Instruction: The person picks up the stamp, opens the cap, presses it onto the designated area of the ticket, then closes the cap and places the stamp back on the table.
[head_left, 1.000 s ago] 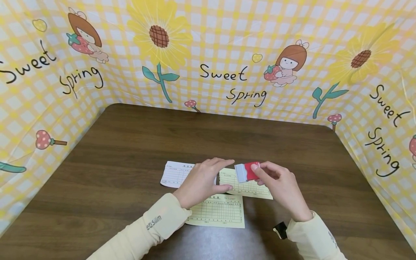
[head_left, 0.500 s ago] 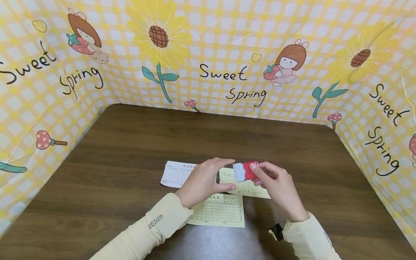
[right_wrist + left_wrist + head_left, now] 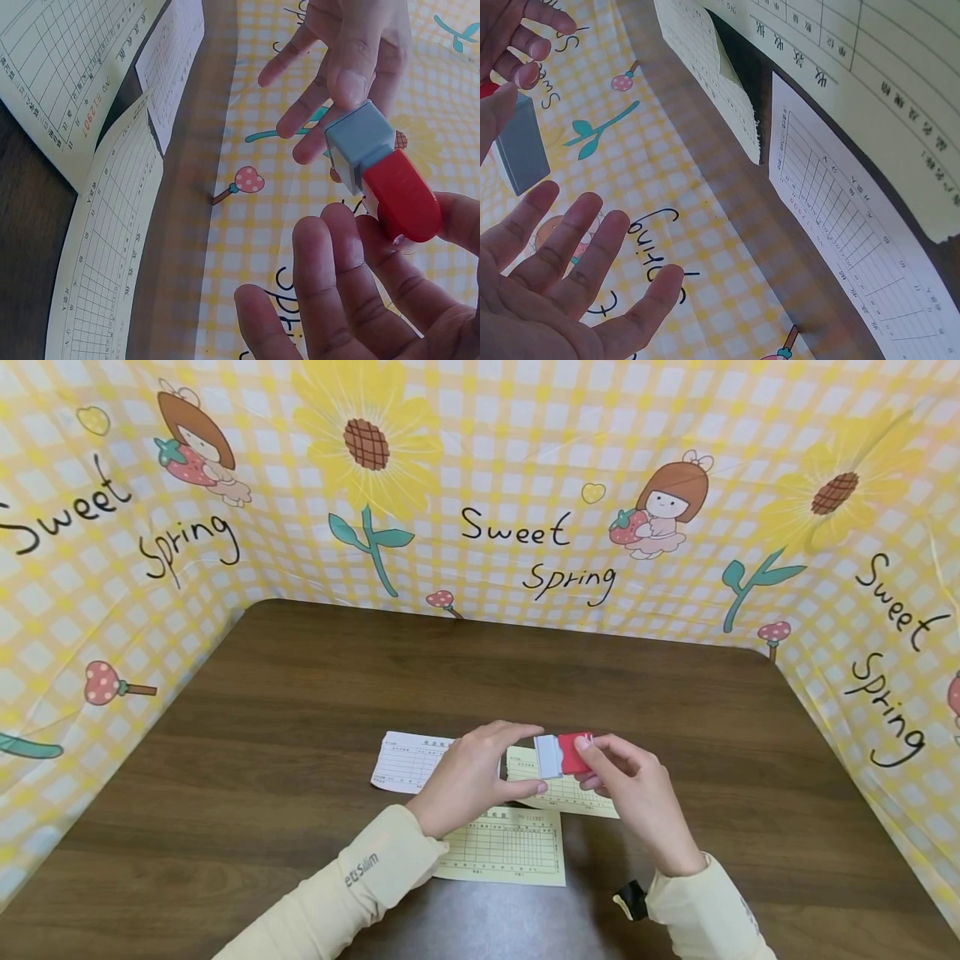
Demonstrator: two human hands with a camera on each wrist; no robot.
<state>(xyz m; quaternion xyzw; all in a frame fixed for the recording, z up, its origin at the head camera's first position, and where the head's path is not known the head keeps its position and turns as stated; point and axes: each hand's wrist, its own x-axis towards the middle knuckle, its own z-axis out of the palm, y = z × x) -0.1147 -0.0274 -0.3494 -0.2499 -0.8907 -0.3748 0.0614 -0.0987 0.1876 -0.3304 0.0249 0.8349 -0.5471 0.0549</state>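
My right hand [image 3: 648, 793] pinches a red and grey stamp [image 3: 564, 754] by its red end, with thumb and index finger. The stamp lies sideways above the papers, its grey end facing left. My left hand [image 3: 474, 775] has its thumb and fingers spread on either side of that grey end. In the right wrist view, the left thumb tip comes right up to a corner of the grey block [image 3: 364, 139]. From the left wrist, the left fingers [image 3: 577, 240] show nearly straight, palm turned up toward the grey part [image 3: 523, 146].
Below the hands lie a white form [image 3: 405, 763], a yellow form [image 3: 517, 852] and another yellow form [image 3: 577, 795] on the brown table [image 3: 300, 693]. A black strap end [image 3: 632, 900] hangs by the right sleeve. A yellow checked cloth [image 3: 517, 443] surrounds the table.
My right hand has brought the stamp slightly left, so its grey end now sits between the left thumb and fingers. The left hand has barely moved.
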